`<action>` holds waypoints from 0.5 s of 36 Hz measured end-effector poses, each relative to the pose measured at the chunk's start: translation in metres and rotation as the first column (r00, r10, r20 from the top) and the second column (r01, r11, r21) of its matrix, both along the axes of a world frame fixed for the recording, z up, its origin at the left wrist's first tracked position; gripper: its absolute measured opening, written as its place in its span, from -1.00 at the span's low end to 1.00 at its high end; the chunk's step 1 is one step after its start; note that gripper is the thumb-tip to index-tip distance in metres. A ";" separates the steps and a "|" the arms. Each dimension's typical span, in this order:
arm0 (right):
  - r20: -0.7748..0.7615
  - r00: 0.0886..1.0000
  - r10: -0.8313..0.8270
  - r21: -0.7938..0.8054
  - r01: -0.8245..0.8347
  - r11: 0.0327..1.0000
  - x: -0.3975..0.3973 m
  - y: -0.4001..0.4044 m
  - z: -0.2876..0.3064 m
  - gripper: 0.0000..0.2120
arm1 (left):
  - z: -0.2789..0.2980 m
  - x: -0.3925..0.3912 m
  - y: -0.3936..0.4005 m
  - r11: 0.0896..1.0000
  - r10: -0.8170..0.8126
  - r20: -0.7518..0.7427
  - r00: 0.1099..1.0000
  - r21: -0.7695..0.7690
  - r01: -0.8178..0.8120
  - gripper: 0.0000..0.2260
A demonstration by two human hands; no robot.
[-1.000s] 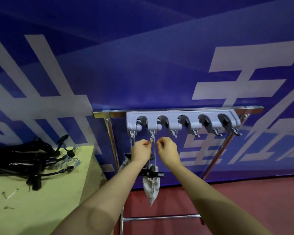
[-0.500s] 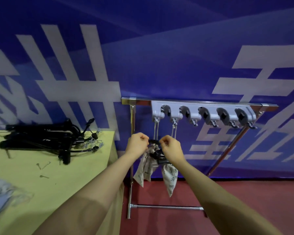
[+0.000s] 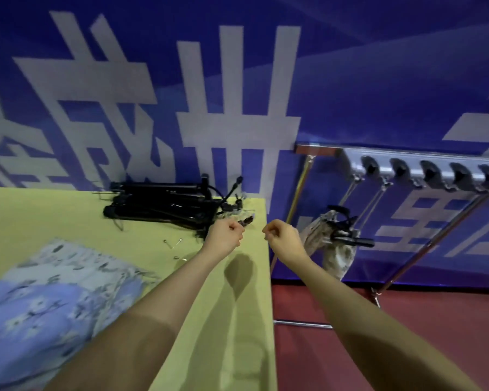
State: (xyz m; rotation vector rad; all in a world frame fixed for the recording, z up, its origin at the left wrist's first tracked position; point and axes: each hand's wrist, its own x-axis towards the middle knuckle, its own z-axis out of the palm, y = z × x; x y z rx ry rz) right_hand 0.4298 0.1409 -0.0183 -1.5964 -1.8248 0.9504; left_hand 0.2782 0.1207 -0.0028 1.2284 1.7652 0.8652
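Observation:
My left hand [image 3: 225, 235] hovers over the right end of the yellow-green table [image 3: 68, 221], its fingers curled and holding nothing. My right hand [image 3: 283, 238] is level with it, just past the table's edge, also curled and empty. To the right, a patterned cloth on a black clip hanger [image 3: 347, 238] hangs by cords from a grey hook rail [image 3: 424, 170] on a metal stand. Both hands are apart from it. A pile of black clip hangers [image 3: 164, 204] lies on the table behind my left hand.
Folded blue floral fabric [image 3: 54, 300] lies on the table at the near left. A few small metal pins [image 3: 172, 244] lie beside the hanger pile. A blue banner wall [image 3: 237, 80] stands behind. Red floor [image 3: 378, 348] lies to the right, under the stand's lower bar [image 3: 302, 323].
Both hands have let go of the hanging cloth and hanger and moved left toward the table. The view has swung left, bringing the table and blue fabric in.

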 end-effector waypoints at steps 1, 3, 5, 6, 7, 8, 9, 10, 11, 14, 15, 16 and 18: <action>-0.009 1.000 0.000 -0.006 0.000 1.000 -0.013 -0.004 -0.003 -0.85 | 0.000 -0.012 -0.006 1.000 0.003 -0.006 1.000 -0.007 -0.003 -0.83; -0.013 1.000 0.007 -0.021 -0.007 1.000 -0.036 -0.012 -0.006 -0.86 | 0.001 -0.034 -0.018 1.000 0.018 -0.006 1.000 -0.008 -0.018 -0.85; -0.001 1.000 0.030 -0.031 -0.030 0.999 -0.058 -0.020 -0.010 -0.87 | 0.000 -0.058 -0.031 0.998 0.063 -0.005 0.998 -0.016 -0.063 -0.85; -0.001 0.999 0.040 -0.037 -0.040 0.998 -0.068 -0.024 -0.012 -0.86 | -0.002 -0.069 -0.038 0.996 0.085 -0.017 0.996 -0.021 -0.085 -0.85; -0.005 0.999 0.050 -0.044 -0.050 0.998 -0.078 -0.026 -0.015 -0.86 | -0.004 -0.079 -0.044 0.995 0.100 -0.022 0.995 -0.026 -0.100 -0.85; -0.003 0.998 0.066 -0.053 -0.066 0.996 -0.090 -0.031 -0.017 -0.86 | -0.007 -0.091 -0.051 0.992 0.121 -0.021 0.992 -0.031 -0.121 -0.85; 0.001 0.997 0.083 -0.061 -0.083 0.995 -0.099 -0.034 -0.020 -0.87 | -0.010 -0.101 -0.058 0.990 0.139 -0.026 0.990 -0.032 -0.140 -0.84; 0.005 0.995 0.103 -0.068 -0.102 0.992 -0.108 -0.037 -0.022 -0.88 | -0.013 -0.109 -0.063 0.987 0.156 -0.039 0.987 -0.037 -0.158 -0.84; 0.005 0.992 0.125 -0.076 -0.124 0.989 -0.118 -0.041 -0.025 -0.89 | -0.016 -0.118 -0.070 0.982 0.179 -0.055 0.982 -0.043 -0.181 -0.84; -0.004 0.982 0.190 -0.102 -0.190 0.977 -0.143 -0.050 -0.032 -0.87 | -0.024 -0.139 -0.088 0.963 0.257 -0.083 0.963 -0.065 -0.262 -0.83; -0.005 0.976 0.217 -0.104 -0.216 0.971 -0.151 -0.053 -0.035 -0.87 | -0.027 -0.145 -0.093 0.956 0.279 -0.092 0.956 -0.072 -0.286 -0.82; -0.003 0.970 0.244 -0.107 -0.242 0.964 -0.158 -0.055 -0.038 -0.87 | -0.029 -0.151 -0.097 0.948 0.300 -0.102 0.948 -0.079 -0.309 -0.81; -0.008 0.957 0.289 -0.112 -0.288 0.951 -0.170 -0.059 -0.042 -0.87 | -0.032 -0.161 -0.104 0.938 0.324 -0.135 0.936 -0.082 -0.337 -0.81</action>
